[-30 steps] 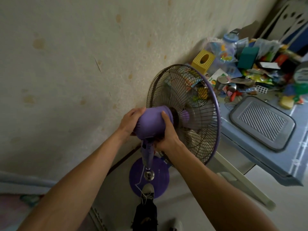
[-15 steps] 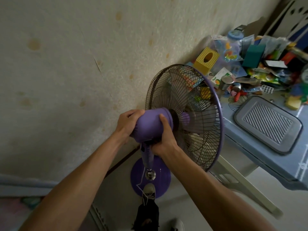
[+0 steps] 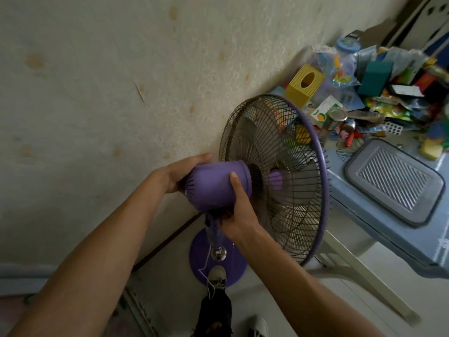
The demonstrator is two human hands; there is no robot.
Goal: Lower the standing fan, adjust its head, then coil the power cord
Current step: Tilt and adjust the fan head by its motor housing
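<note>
Purple motor housing (image 3: 213, 186) was gripped on both sides: left hand (image 3: 181, 172) cupped its rear, fingers curled round; right hand (image 3: 239, 212) wrapped its underside, thumb up along the shell. Wire grille (image 3: 274, 178) sat just beyond the right hand, round base (image 3: 233, 271) below it, cluttered table (image 3: 364, 215) further right.

We could not see the fingers of the left hand (image 3: 181, 172); the purple motor housing (image 3: 213, 187) hid them. The right hand (image 3: 239, 212) covered the fan's neck. The table (image 3: 379, 229) ran off the right edge. The heap of small things (image 3: 388, 93) on it was too blurry to tell apart.
</note>
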